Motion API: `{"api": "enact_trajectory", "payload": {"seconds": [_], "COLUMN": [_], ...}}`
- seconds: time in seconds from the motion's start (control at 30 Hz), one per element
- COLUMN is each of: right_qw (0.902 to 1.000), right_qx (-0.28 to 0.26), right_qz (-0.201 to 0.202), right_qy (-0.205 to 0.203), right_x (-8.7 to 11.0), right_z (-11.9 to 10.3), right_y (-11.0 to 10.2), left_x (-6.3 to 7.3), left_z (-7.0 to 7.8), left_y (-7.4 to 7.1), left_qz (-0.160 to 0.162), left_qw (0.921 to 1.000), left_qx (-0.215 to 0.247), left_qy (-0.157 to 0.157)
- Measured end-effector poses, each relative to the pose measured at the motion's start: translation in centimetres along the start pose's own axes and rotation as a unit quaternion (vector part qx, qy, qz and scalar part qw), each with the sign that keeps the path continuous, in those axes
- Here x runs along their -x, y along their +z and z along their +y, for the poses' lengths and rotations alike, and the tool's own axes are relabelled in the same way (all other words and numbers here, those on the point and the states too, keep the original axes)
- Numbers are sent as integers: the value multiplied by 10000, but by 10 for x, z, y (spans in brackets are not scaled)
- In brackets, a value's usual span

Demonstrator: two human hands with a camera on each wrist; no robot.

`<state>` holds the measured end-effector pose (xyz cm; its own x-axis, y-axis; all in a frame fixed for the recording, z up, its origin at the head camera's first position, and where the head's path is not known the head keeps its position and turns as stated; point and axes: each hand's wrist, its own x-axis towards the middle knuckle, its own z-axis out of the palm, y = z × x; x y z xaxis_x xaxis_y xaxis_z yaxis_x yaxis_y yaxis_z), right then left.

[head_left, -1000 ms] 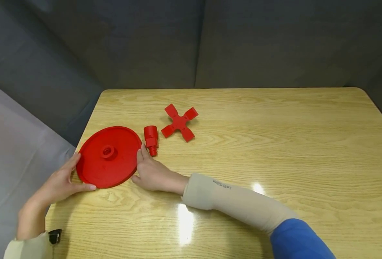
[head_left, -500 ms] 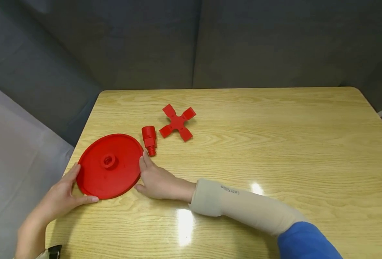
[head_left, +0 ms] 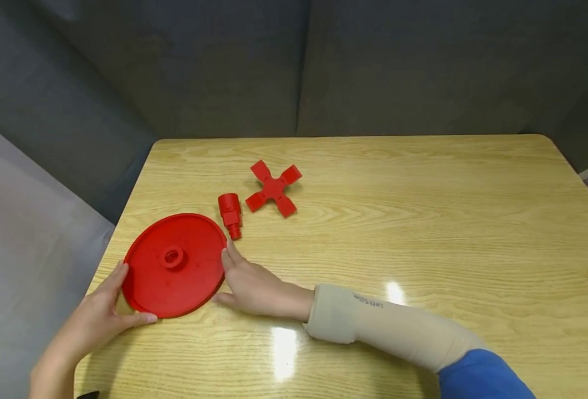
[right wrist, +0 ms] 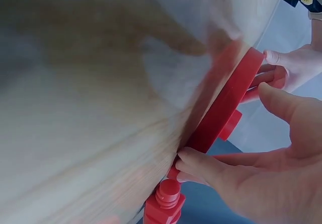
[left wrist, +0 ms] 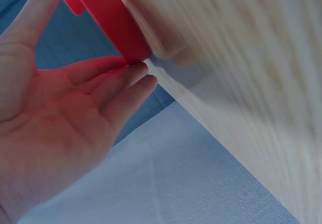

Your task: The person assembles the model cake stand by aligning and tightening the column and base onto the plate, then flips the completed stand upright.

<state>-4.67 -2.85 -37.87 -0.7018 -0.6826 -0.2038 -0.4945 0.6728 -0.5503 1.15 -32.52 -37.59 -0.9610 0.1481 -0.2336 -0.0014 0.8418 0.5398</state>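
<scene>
A round red disc with a raised rim and a central threaded socket lies at the table's left. My left hand touches its left and near edge, thumb and fingers spread; the left wrist view shows the fingers fairly straight against the rim. On the opposite side, my right hand presses extended fingertips to the rim, the thumb held apart from it. Just beyond those fingertips lies a red threaded connector piece, its narrow threaded end pointing toward me. Farther back rests a red four-armed cross piece.
The wooden table extends far to the right. Its left edge runs close beside the left hand. Dark grey cloth hangs behind the table, and a paler cloth is at the left.
The disc has slid toward me and slightly right, with both hands moving along with it. The connector and cross pieces have stayed in place on the table; the view shifted slightly.
</scene>
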Motion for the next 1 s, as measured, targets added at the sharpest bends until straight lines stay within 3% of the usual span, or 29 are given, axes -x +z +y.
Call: {"api": "enact_trajectory", "payload": {"seconds": [0.5,0.73,1.0], "right_qw": [9999,9998,9995], "right_qx": [41,-159,-234], "right_qz": [-7,-57,-20], "right_qy": [-96,-83,-209], "right_x": [20,31,44], "right_z": [1,1,5], "right_y": [1,0,2], "left_x": [14,19,27], "left_z": [14,20,28], "left_y": [11,18,24], "left_qz": [81,33,198], "left_qw": [9995,9984,9977], "left_qx": [-290,-492,-615], "left_qy": [-74,-287,-197]}}
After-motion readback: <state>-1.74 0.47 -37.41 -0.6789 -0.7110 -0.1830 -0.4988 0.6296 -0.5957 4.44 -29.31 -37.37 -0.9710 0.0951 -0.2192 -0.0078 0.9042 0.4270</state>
